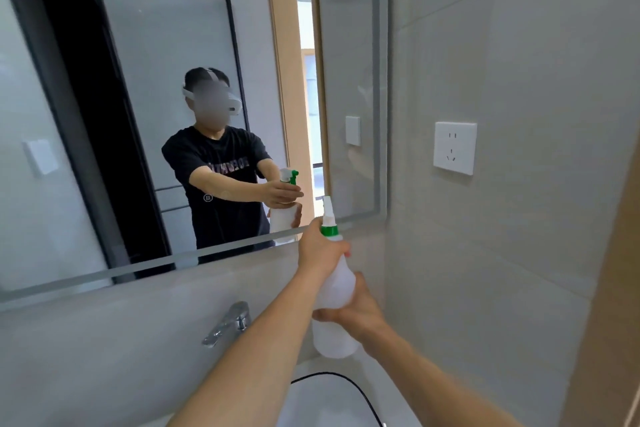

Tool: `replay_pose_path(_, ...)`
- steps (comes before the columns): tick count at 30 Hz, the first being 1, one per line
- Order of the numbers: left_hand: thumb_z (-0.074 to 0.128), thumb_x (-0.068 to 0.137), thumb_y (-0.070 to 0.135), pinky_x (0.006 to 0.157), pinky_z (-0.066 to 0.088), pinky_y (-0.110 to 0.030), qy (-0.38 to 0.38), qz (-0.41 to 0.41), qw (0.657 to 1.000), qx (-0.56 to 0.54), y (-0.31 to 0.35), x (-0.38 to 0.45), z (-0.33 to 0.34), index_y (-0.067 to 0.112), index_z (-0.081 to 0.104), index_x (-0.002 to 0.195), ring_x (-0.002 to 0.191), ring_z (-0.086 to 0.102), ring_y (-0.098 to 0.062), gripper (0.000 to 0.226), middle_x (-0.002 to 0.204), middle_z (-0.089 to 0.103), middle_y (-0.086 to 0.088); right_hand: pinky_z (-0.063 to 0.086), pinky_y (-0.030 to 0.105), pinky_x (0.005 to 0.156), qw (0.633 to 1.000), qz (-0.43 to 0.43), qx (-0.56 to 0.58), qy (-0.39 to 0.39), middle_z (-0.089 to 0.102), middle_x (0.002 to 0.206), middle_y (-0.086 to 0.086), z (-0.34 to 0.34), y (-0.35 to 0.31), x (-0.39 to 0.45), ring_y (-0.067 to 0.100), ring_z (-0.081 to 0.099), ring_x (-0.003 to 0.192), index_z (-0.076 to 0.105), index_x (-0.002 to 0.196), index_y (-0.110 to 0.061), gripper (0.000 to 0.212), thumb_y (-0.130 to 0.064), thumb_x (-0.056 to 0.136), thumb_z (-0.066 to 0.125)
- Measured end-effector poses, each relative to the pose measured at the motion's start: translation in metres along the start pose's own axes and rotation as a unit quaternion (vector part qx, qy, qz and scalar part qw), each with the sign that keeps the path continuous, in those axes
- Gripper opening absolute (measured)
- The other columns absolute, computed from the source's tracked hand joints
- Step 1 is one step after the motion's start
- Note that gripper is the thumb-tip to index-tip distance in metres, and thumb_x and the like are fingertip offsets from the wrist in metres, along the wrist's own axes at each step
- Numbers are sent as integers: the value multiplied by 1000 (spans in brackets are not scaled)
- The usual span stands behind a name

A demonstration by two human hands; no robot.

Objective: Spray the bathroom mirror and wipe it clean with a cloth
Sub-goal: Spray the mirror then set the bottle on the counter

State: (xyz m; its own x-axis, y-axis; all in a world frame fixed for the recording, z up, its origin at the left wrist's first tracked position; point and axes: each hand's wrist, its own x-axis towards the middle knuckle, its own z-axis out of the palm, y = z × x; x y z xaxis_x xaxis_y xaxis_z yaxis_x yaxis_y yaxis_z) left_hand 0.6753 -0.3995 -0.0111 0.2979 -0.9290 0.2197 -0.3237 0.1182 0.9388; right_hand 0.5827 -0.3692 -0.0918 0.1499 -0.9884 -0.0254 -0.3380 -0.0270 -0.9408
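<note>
Above the basin (346,402), one mirror (145,121) is spread across the wall, up and to the left of the grip. One spray bottle (335,291) is held just below its lower edge, long axis tilted upward, nozzle aimed at the glass. Its neck is gripped by the left hand (320,250), the nearer to the mirror; its body is clasped by the right hand (360,310). One tap (230,322) and one socket (454,148) are seen; no cloth is visible.
</note>
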Motion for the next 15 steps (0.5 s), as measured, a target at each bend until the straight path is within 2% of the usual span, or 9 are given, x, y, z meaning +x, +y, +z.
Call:
replay_pose_path(3, 78, 52, 8, 80, 59, -48, 30, -16, 999, -4, -7, -6, -19, 13, 64, 99, 90, 66, -31, 49, 92, 68, -7, 52, 51, 93, 1000, -15, -13, -11, 59, 112, -4, 17, -3, -3, 24, 58, 107, 39, 118, -29, 86, -37, 50, 91)
replay_pose_path(7, 79, 56, 3, 76, 59, -41, 54, -19, 998, 7, -14, -11, -39, 14, 66, 92, 84, 66, -28, 39, 85, 68, -5, 53, 47, 92, 999, -25, -25, -18, 59, 113, -3, 35, -5, -8, 23, 58, 107, 38, 120, -28, 82, -33, 57, 92)
replay_pose_path(11, 79, 60, 1, 83, 59, -46, 50, -22, 998, -8, -20, -16, -53, 15, 66, 100, 89, 65, -27, 44, 89, 67, -3, 53, 49, 93, 999, -32, -31, -19, 58, 114, -1, 51, -8, -13, 24, 57, 108, 38, 122, -27, 85, -36, 56, 92)
replay_pose_path(15, 79, 71, 0, 81, 47, -30, 45, -17, 999, -14, -23, -22, -67, 15, 59, 119, 94, 58, -20, 55, 95, 60, 2, 52, 43, 87, 998, -42, -38, -28, 57, 110, -3, 61, -12, -17, 22, 57, 105, 38, 121, -27, 84, -33, 57, 92)
